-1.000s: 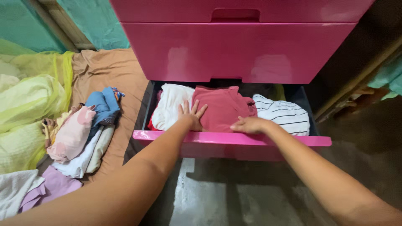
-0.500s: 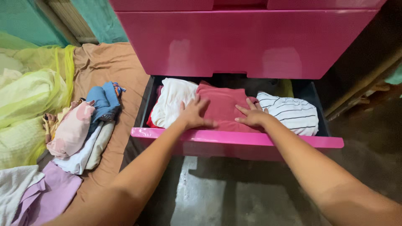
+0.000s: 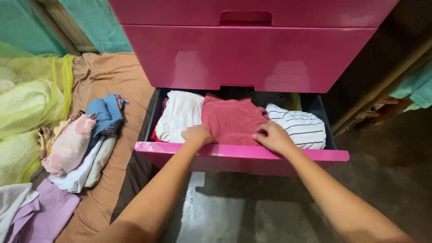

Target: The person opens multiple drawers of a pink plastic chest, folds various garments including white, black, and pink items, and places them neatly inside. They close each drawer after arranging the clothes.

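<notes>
Fingers of the left hand point(image 3: 198, 134) curl onto the red shirt's point(image 3: 231, 120) near edge; right hand point(image 3: 273, 136) lies half-curled on its right side. Shirt sits folded mid-drawer point(image 3: 243, 156), between white and striped point(image 3: 297, 126) clothes. Likely soft, light, limp; best gripped along folded edges.

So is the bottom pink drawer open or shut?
Open. The bottom drawer is pulled out, showing the folded red shirt inside.

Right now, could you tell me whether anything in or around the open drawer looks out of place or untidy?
Nothing in the open pink drawer stands out: the white, red and striped folded clothes lie side by side, with both hands on the red one. The only untidy spot is the loose heap of clothes on the brown sheet to its left.
</notes>
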